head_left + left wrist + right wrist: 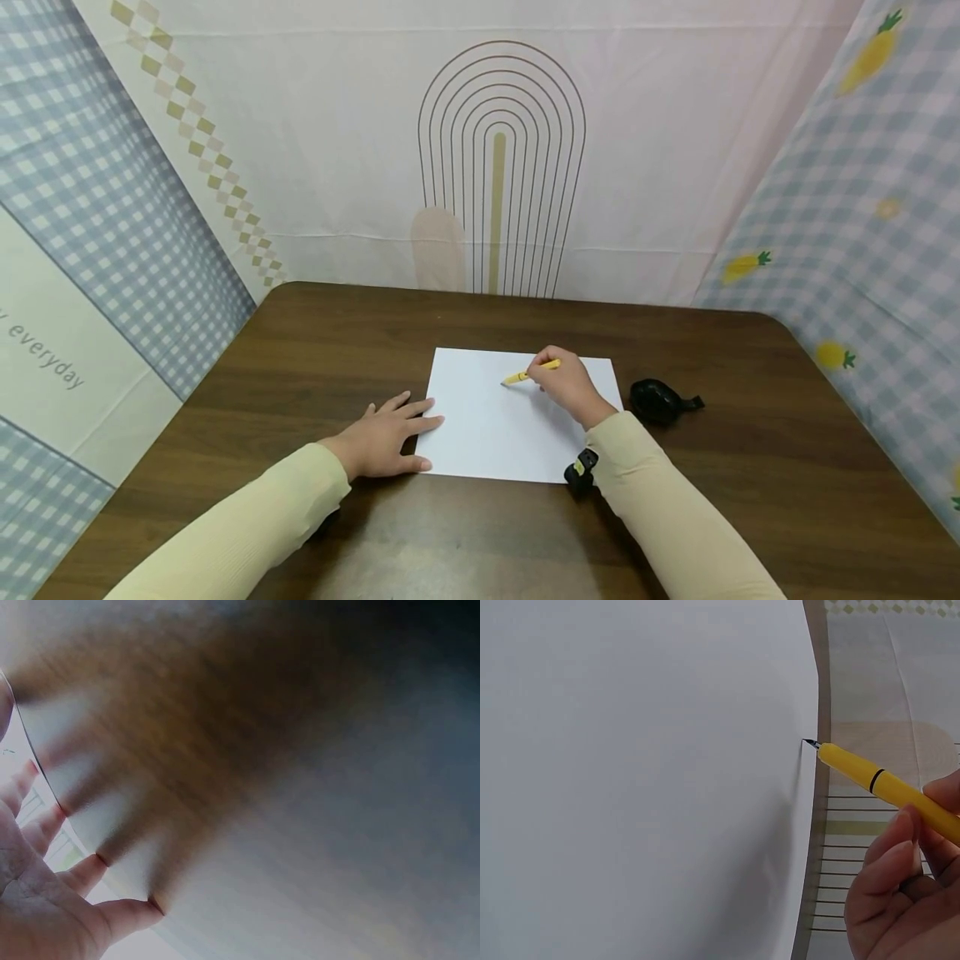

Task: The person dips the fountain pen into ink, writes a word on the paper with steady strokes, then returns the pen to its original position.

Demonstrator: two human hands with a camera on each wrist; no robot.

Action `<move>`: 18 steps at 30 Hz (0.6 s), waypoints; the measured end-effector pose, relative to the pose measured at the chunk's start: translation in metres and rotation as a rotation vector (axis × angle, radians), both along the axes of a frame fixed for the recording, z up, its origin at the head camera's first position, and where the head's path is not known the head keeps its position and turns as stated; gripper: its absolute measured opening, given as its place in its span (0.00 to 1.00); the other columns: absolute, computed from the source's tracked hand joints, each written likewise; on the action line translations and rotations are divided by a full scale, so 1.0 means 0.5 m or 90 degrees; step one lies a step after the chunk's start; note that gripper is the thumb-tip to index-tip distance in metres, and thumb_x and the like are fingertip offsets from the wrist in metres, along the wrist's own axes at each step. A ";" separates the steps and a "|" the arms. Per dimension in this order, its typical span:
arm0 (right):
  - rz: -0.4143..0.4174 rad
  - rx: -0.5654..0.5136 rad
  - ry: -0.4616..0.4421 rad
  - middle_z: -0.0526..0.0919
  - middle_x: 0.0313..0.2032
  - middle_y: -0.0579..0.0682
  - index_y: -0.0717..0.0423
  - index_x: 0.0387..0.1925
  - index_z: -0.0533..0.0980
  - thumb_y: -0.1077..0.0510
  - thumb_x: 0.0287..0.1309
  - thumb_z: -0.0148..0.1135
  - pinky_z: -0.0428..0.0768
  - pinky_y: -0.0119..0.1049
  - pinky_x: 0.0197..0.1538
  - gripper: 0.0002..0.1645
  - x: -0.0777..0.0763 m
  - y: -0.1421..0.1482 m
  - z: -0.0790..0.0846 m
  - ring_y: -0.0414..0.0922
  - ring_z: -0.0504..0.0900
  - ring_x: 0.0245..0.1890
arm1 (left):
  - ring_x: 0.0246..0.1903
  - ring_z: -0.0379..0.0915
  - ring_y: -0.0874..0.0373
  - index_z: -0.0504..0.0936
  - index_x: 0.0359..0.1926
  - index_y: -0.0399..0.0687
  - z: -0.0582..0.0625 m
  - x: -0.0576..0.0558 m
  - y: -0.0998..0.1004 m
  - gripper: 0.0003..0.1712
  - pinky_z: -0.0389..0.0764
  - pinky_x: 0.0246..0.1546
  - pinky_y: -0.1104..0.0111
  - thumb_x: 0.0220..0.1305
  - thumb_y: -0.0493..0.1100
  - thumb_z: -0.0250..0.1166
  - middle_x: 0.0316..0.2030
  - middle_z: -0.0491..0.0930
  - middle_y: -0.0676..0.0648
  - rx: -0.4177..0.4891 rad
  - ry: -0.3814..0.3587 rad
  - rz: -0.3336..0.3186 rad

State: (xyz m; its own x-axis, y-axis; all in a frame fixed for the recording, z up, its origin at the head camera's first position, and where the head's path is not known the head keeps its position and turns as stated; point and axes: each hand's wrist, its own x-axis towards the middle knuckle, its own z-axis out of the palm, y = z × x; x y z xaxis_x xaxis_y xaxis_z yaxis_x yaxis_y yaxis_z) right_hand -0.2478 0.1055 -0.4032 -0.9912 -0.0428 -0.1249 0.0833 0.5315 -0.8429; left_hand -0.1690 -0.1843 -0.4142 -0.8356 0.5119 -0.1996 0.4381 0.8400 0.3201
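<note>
One white sheet (487, 437) lies on the brown table (315, 350) in front of you. Your right hand (567, 385) pinches a yellow pen (881, 784), tilted, nib on or just above the paper, cannot tell which, in the sheet's upper half. Your left hand (381, 440) is spread wide, palm down, at the sheet's left edge, some fingertips on paper, others over the table. A black object (656, 402) sits just beside the sheet's right edge.
</note>
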 end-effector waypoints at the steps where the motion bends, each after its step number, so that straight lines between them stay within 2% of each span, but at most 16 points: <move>1: 0.001 0.000 0.000 0.79 0.39 0.53 0.55 0.36 0.78 0.56 0.57 0.58 0.71 0.32 0.31 0.08 0.000 0.001 0.001 0.46 0.74 0.33 | 0.73 0.43 0.38 0.66 0.71 0.58 0.000 0.000 0.000 0.38 0.51 0.60 0.31 0.62 0.60 0.64 0.73 0.55 0.48 0.000 0.000 0.000; 18: 0.014 0.008 0.015 0.78 0.37 0.53 0.56 0.32 0.77 0.58 0.56 0.58 0.70 0.32 0.29 0.05 -0.003 0.010 0.003 0.44 0.72 0.30 | 0.72 0.43 0.38 0.67 0.70 0.58 0.002 0.000 0.001 0.38 0.52 0.60 0.31 0.62 0.60 0.64 0.73 0.55 0.48 0.000 0.001 0.000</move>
State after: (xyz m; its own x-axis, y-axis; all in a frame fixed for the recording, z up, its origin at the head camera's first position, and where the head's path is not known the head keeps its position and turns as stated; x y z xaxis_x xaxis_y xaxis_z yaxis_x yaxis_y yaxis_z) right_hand -0.2492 0.1105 -0.4015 -0.9928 -0.0633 -0.1021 0.0515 0.5436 -0.8377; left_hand -0.1689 -0.1836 -0.4134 -0.8363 0.5113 -0.1982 0.4380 0.8403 0.3194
